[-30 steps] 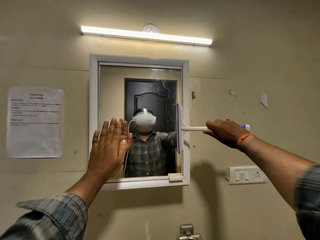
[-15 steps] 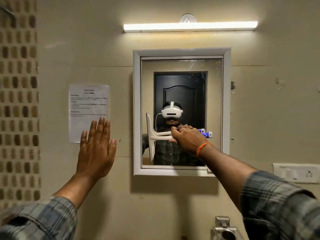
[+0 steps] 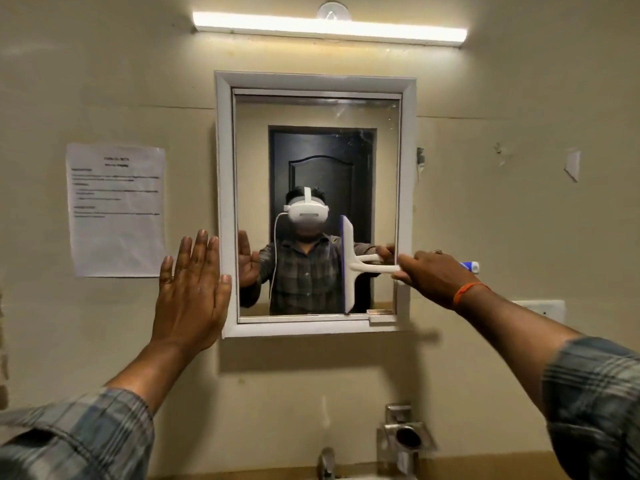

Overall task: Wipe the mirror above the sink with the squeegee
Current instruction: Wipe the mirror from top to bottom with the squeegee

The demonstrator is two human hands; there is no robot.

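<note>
Closest to the camera are two plaid sleeves, both arms stretched out toward the wall. The left hand (image 3: 192, 292) is wide open, fingers straight and together, palm facing the wall right at the left edge of the mirror frame (image 3: 223, 202); whether it's actually pressing the wall or frame I can't tell. The right hand (image 3: 433, 275) is wrapped tight around the handle of the squeegee (image 3: 348, 265), an orange band on the wrist and a ring on one finger, with the blue end of the handle poking out past the knuckles.

The squeegee's white blade stands upright against the mirror (image 3: 311, 161), in the lower right part of the glass, its bottom end almost down at the frame's lower rail. Handle runs out sideways to the right.

Below the mirror there's a tap (image 3: 327, 462) and a metal holder (image 3: 408, 438) on the wall. A printed paper notice (image 3: 116, 209) is stuck left of the mirror, a tube light (image 3: 329, 27) glows above it
</note>
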